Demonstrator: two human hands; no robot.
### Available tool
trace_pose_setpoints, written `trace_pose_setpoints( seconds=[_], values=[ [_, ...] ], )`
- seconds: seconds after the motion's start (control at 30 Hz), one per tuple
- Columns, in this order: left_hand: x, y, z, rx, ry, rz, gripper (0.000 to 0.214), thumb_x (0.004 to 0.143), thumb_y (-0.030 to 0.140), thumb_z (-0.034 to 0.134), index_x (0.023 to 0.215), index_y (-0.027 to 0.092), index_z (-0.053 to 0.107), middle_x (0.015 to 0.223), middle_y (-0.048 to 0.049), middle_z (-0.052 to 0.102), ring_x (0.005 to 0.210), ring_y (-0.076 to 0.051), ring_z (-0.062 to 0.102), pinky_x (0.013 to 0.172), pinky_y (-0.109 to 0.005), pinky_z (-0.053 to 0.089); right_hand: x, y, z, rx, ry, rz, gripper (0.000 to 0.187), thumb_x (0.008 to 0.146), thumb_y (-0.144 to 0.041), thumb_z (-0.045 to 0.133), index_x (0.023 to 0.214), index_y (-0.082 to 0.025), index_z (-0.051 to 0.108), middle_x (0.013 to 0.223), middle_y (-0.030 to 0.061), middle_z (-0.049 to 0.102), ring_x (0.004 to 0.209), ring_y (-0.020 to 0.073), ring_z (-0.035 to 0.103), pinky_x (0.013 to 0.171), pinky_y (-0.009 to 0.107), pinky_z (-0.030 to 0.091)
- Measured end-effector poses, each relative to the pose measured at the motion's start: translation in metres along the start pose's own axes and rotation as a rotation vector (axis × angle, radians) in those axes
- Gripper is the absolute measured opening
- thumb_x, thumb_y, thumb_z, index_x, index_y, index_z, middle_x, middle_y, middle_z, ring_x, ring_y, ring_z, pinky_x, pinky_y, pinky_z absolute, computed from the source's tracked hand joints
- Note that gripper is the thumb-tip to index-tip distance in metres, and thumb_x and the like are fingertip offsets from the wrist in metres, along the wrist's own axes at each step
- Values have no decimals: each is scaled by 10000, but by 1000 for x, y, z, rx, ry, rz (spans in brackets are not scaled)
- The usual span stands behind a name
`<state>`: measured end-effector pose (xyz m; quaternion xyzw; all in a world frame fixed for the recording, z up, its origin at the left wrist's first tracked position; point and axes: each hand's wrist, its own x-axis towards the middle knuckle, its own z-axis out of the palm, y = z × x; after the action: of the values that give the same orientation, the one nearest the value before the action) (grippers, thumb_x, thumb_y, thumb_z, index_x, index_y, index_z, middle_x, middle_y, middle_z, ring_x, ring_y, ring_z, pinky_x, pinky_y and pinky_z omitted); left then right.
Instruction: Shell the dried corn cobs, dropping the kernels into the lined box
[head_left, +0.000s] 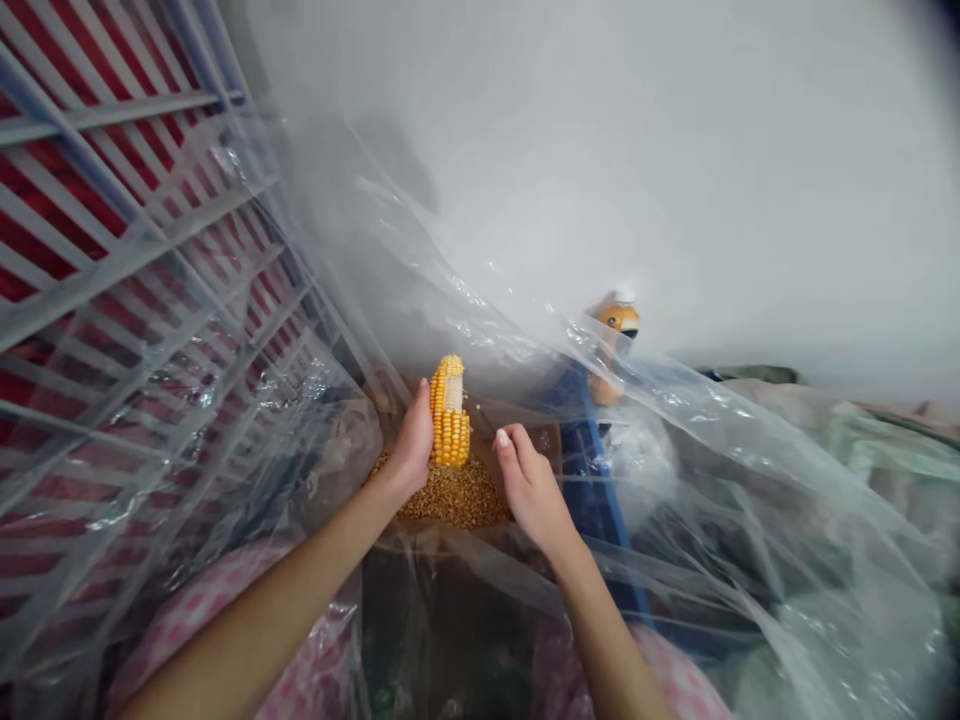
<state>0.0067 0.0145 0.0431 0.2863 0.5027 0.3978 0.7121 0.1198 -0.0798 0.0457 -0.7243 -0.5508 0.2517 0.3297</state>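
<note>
Gripping maize cob [450, 415] upright in left hand [409, 445], fingers closed around it | right hand [529, 485] half-curled, holding nothing, just beside cob | cob directly above loose kernels [442, 495] | clear plastic sheet [712, 440] right of kernels

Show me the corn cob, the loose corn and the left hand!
Corn cob [451, 440]: head view, on its yellow kernels.
Loose corn kernels [450, 498]: head view, middle of the pile.
Left hand [409, 445]: head view, back of the hand.
</note>
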Motion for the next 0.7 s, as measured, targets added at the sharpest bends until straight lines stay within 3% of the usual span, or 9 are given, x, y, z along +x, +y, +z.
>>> trace_pose_setpoints(
  seconds=[0.13,0.3,0.5,0.7],
  values=[
    [2,10,-3,43,13,34,468,846,508,335,961,131,586,653,-52,635,605,-166,622,549,-251,479,-6,-2,0,-94,-80,-125,306,901,-385,317,779,-194,524,617,-14,523,551,107,472,552,204,305],
    [5,6,-6,148,14,172,487,811,545,385,964,132,593,658,-61,640,628,-174,628,570,-251,491,-10,-2,-3,-137,32,-199,299,885,-366,393,743,-192,591,668,8,590,614,109,527,591,200,330],
    [5,6,-5,145,-1,149,491,817,544,365,981,131,575,642,-48,629,589,-168,623,550,-255,493,-15,-2,-3,-243,158,-272,324,890,-371,401,772,-182,637,675,25,605,601,100,543,575,203,330],
    [9,4,-5,186,-4,173,497,806,561,359,953,139,575,667,-55,629,640,-186,625,610,-284,496,-16,-3,-5,-237,136,-284,324,889,-371,402,747,-186,627,660,23,610,592,100,549,555,204,317]
  ],
)
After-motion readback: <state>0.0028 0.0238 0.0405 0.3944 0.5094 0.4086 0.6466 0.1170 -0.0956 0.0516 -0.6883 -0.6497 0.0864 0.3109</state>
